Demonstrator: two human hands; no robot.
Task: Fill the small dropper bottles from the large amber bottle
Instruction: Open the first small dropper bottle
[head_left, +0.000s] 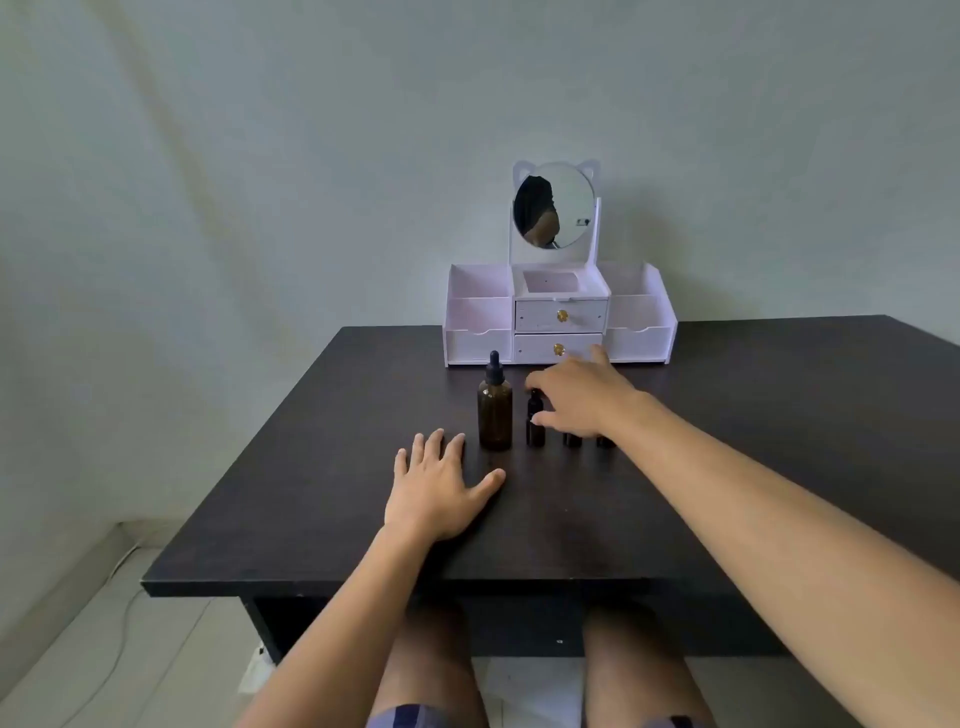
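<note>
The large amber bottle with a black dropper cap stands upright on the dark table. Just to its right stands a small dropper bottle. My right hand reaches over it, with index fingertip and thumb on either side of its black cap, pinching it. Two more small bottles stand further right; only their bases show under my right hand. My left hand lies flat on the table, fingers spread, just left of and in front of the amber bottle, not touching it.
A white organiser with two drawers, side compartments and a round cat-ear mirror stands at the table's back edge, against the wall. The table's front edge is above my knees. A cable lies on the floor at the left.
</note>
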